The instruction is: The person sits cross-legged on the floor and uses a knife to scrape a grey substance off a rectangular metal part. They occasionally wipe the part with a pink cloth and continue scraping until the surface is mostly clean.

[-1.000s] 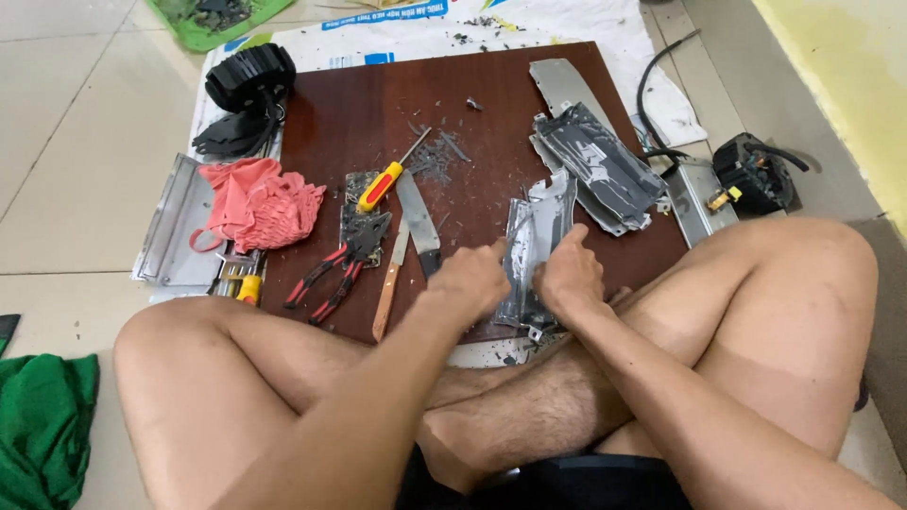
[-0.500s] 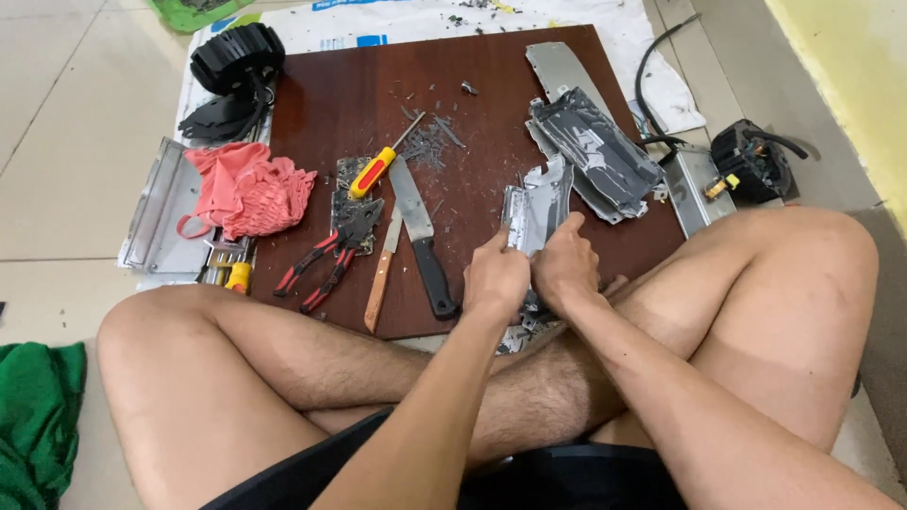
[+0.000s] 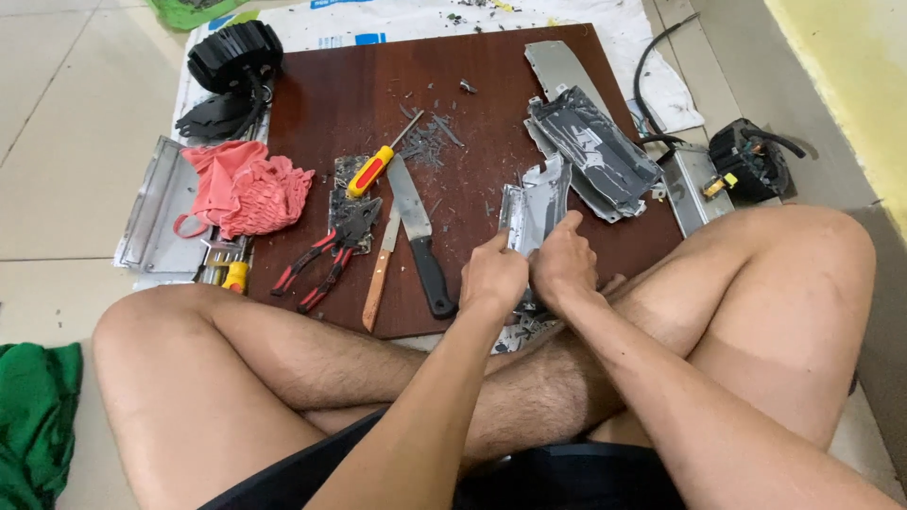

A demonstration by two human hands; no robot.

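I sit cross-legged at a dark red wooden board. My left hand and my right hand both grip a bent grey sheet-metal piece standing at the board's near edge. The left hand pinches its left edge, while the right hand's fingers wrap its right side. Small metal scraps lie under my hands between my legs.
Left of my hands lie a black-handled knife, a wooden-handled tool, red pliers and a red-yellow screwdriver. A pink cloth, black fan part, stacked metal sheets, black motor and green cloth surround.
My view has shifted slightly. Both hands stay clamped on the metal piece, which now stands a little more upright between them.
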